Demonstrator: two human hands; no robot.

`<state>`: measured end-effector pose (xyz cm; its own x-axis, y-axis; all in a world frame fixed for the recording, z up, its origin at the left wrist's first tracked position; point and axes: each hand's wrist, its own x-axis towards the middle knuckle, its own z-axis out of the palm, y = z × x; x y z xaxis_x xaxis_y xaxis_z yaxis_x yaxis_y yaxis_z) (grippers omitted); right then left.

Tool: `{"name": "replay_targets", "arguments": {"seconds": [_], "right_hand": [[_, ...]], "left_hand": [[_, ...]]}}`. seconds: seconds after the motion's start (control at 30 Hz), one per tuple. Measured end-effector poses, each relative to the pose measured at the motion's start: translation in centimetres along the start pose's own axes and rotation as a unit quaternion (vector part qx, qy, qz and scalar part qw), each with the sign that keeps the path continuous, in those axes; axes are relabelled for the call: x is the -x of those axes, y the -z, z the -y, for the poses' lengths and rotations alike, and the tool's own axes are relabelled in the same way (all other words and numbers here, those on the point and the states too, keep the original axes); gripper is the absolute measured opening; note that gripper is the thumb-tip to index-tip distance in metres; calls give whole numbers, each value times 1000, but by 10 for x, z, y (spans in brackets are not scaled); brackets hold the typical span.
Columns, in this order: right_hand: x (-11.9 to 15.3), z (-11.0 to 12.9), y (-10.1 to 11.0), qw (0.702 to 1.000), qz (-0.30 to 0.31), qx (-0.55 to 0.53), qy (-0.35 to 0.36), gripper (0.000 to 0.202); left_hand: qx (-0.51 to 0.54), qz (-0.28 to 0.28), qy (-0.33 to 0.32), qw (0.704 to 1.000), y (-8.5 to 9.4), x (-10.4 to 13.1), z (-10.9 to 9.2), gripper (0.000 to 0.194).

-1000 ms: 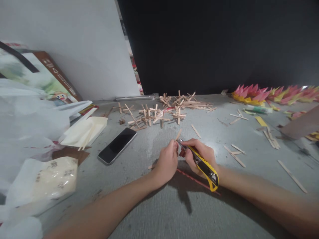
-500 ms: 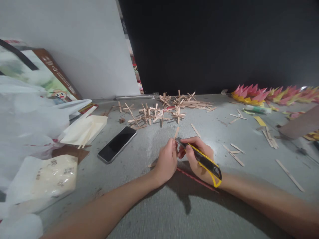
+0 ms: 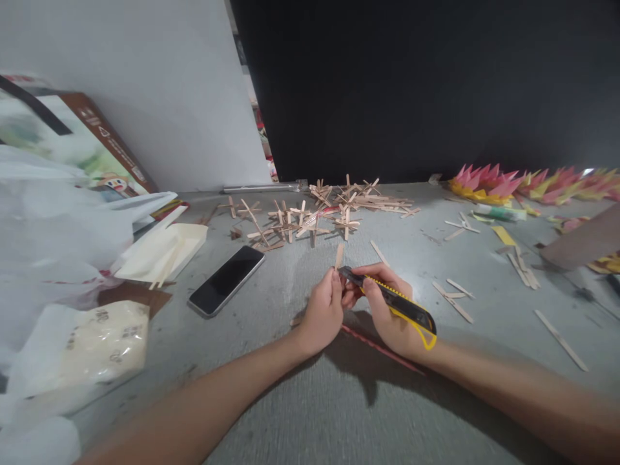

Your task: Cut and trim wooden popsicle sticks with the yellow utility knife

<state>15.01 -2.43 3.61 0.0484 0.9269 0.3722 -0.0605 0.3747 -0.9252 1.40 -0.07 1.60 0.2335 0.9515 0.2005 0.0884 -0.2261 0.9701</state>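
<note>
My left hand (image 3: pixel 321 314) is closed around a wooden popsicle stick (image 3: pixel 339 256), whose upper end sticks out above the thumb. In my right hand (image 3: pixel 387 310) is a yellow and black utility knife (image 3: pixel 404 307), its tip against or very close to the stick beside my left thumb. The fingers of both hands meet there, so the blade's exact contact is hidden. Beneath the hands, a thin red twisted strip (image 3: pixel 382 351) lies on the grey table (image 3: pixel 300 413). Another stick (image 3: pixel 378 252) rests just beyond my right hand.
Piled sticks and star-shaped stick pieces (image 3: pixel 314 216) lie at the back. To the left are a phone (image 3: pixel 227 281), a paper tray (image 3: pixel 191 248), a wrapped packet (image 3: pixel 109 339) and plastic bags (image 3: pixel 48 226). Pink and yellow folded-paper pieces (image 3: pixel 489 184), a glue tube (image 3: pixel 498 212) and loose sticks (image 3: pixel 562 339) are right.
The knife has turned, its rear end shifting right and slightly up while my right hand tilts with it. The stick in my left hand now stands more upright.
</note>
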Motion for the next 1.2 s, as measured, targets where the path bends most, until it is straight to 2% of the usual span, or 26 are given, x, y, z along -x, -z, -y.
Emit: {"name": "replay_targets", "arguments": {"seconds": [0.17, 0.23, 0.37, 0.47, 0.57, 0.73, 0.97, 1.2], "right_hand": [[0, -6, 4, 1000, 1, -9, -17, 20], [-3, -12, 6, 998, 9, -45, -47, 22], [-10, -22, 5, 981, 32, -171, -91, 22], [-14, -22, 6, 976, 40, -190, -98, 22], [-14, -18, 11, 989, 49, -124, -69, 24], [-9, -17, 16, 998, 42, 38, 21, 22], [-6, -29, 16, 995, 45, 72, 53, 19], [-5, -23, 15, 980, 64, 164, 97, 18]], "left_hand": [[24, -11, 17, 1000, 0, 0, 4, 47], [15, -19, 15, 1000, 0, 0, 2, 47], [22, 2, 13, 1000, 2, 0, 0, 49], [5, -19, 15, 1000, 4, 0, 3, 49], [-17, -37, 16, 999, 4, -1, 7, 49], [-12, -22, 15, 1000, 3, -2, 7, 46], [-55, -15, -4, 998, 5, -2, 4, 44], [-84, -18, -8, 996, 5, -2, -2, 41]]}}
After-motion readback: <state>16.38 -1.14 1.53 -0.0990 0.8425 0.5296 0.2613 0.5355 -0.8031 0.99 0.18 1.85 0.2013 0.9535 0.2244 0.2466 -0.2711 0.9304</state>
